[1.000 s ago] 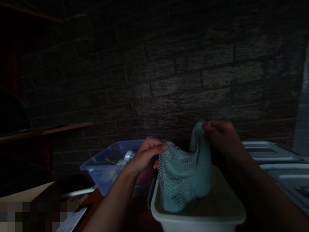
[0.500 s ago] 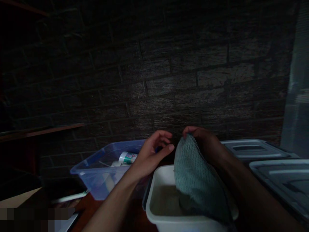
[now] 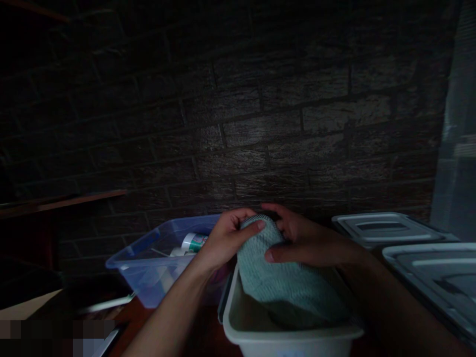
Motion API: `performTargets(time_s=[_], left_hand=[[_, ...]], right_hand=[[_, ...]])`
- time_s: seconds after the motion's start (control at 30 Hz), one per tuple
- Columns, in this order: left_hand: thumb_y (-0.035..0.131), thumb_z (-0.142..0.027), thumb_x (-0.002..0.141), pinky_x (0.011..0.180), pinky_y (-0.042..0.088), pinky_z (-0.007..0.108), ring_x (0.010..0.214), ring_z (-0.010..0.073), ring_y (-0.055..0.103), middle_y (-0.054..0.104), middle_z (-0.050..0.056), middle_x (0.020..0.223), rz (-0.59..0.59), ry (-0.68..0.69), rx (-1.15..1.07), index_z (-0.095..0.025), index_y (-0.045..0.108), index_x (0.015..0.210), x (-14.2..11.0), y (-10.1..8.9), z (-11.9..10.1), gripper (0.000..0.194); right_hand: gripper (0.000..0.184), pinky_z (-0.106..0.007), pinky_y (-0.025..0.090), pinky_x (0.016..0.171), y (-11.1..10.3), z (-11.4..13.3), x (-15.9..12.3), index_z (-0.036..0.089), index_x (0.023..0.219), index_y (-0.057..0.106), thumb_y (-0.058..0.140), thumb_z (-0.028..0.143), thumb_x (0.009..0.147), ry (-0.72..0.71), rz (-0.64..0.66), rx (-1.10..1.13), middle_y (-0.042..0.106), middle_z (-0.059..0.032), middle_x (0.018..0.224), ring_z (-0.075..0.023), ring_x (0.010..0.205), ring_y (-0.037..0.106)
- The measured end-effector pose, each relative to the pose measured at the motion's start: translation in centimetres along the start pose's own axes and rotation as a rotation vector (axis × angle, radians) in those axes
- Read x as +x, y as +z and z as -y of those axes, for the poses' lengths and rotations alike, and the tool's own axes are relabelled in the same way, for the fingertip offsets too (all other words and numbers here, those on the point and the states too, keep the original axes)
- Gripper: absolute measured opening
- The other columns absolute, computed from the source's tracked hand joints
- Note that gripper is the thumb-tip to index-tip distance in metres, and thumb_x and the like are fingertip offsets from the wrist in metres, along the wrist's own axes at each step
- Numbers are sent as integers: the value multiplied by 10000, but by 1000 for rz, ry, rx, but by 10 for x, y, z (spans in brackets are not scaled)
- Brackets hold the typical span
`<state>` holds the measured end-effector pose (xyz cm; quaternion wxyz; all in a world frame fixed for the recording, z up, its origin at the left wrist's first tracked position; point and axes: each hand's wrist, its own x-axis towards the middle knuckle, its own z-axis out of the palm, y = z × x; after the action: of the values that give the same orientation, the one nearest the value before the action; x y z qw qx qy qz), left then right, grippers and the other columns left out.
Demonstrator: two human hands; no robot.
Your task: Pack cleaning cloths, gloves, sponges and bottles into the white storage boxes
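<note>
A grey-green textured cloth with a dark stitched edge hangs down into a white plastic bin. My left hand pinches its upper left corner, thumb in front and fingers behind. My right hand grips the same cloth at its upper right, the thumb pressed on the front; most of its fingers are behind the fabric. Both hands are above the bin, close to each other. The lower part of the cloth lies inside the bin.
Left of the bin stands a translucent blue tub holding a white-and-green container and other items. Grey lids lie at the right. A dark brick wall rises behind, and a wooden shelf juts from the left.
My left hand, formerly free beside the cloth, now has hold of its upper corner. The cloth's top has moved left and down, and my right hand has shifted its grip.
</note>
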<state>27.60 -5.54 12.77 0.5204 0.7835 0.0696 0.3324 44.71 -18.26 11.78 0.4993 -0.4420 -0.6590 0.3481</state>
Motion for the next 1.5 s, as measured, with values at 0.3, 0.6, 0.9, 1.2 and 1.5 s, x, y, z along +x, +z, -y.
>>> performTargets(time_s=[0.3,0.6,0.9,1.2,1.5], left_hand=[[756,-377,811,559,387,202,574,101,493,568,-63,686,-683,240,-133,-214,638,850,10,-41,-7,205],[756,-294,804,651,390,203,706,114,520,590,-42,770,-718,317,-193,-198,676,844,15,-52,1,131],[769,-313,827,631,374,216,697,122,527,638,-27,780,-590,291,-28,-211,757,929,13,-44,4,145],[652,-370,935,477,230,231,526,111,344,441,-55,616,-711,422,263,-208,654,936,15,-42,9,163],[628,-346,958,510,278,225,570,116,370,466,-43,662,-712,458,258,-200,642,947,16,-41,10,147]], right_hand=[[218,-255,475,494,-33,-14,-5,177,774,762,771,393,801,198,74,-295,739,-45,684,-199,598,672],[232,-303,537,677,-42,2,9,221,833,758,808,443,786,-178,-661,204,760,-30,875,-189,732,674],[206,-339,437,530,-46,8,6,252,664,612,716,343,817,-286,-967,282,612,-9,632,-193,560,550],[317,-276,416,515,-50,3,11,205,674,637,915,350,633,-327,-1098,318,605,33,630,-132,550,529],[242,-304,406,565,-48,0,12,197,842,789,819,430,786,-476,-1185,150,630,-3,691,-153,614,534]])
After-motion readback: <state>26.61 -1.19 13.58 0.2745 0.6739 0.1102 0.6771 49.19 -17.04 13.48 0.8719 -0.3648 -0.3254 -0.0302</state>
